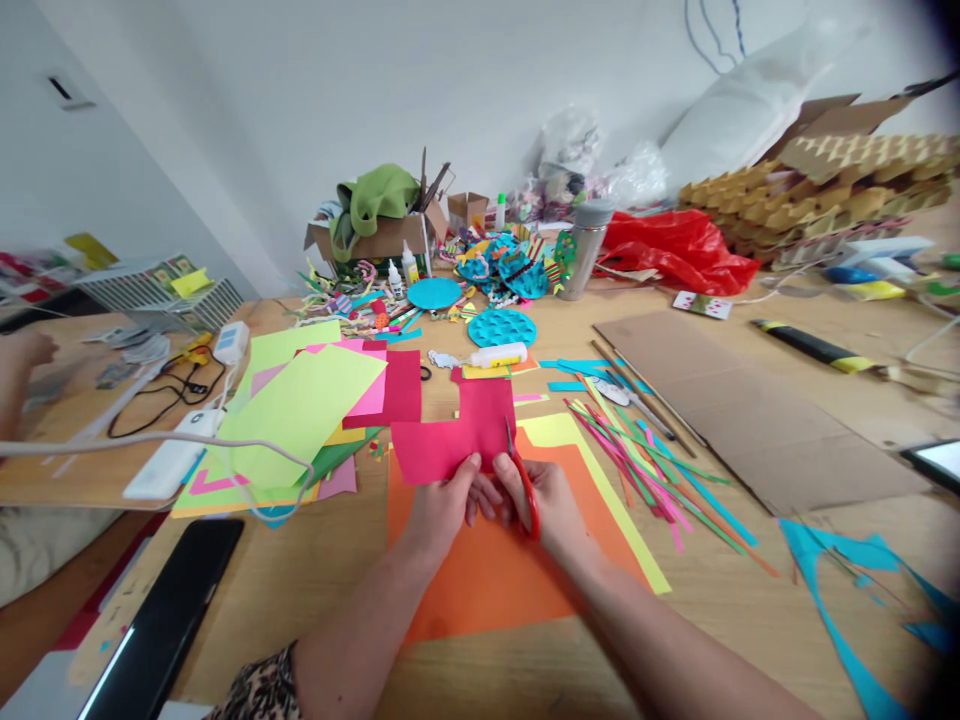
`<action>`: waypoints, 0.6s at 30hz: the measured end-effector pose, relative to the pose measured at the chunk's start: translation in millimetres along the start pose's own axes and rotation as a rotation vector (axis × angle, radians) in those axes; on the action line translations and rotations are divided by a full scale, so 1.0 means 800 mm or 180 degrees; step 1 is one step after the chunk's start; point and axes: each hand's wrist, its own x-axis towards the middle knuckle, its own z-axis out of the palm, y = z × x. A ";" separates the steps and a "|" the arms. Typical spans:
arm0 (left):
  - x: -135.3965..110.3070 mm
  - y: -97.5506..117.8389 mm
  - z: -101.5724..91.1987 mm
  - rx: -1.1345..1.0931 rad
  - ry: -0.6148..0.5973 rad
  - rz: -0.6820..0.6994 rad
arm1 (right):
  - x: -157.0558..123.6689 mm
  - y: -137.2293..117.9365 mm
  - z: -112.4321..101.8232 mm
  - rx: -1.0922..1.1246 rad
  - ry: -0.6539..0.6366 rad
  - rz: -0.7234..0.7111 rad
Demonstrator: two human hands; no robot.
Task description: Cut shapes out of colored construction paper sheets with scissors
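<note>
The table (pixel 315 600) is wide, and its wood shows on both sides of the orange paper at the bottom middle. Brown cardboard (pixel 750 410) lies at the right. Yellow paper (pixel 555 432) peeks out past the top and right edges of the orange paper (pixel 495 590). The red paper (pixel 431 450) is in the center, with straight sides and a square notch at its upper left. The left hand (pixel 450 500) pinches its bottom edge, thumb on top. The right hand (pixel 551 500) curls around red scissors (pixel 531 500), blades pointing up.
</note>
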 end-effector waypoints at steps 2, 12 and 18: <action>0.000 0.000 0.000 0.0009 -0.0020 -0.0006 | 0.000 0.000 0.000 -0.0010 0.0044 -0.0002; 0.000 0.000 0.000 0.0012 -0.0153 -0.0033 | 0.001 0.003 0.002 0.0149 -0.0168 -0.0194; 0.002 -0.001 0.001 -0.0167 -0.0089 -0.0091 | 0.000 0.001 0.002 0.0089 -0.0054 -0.0058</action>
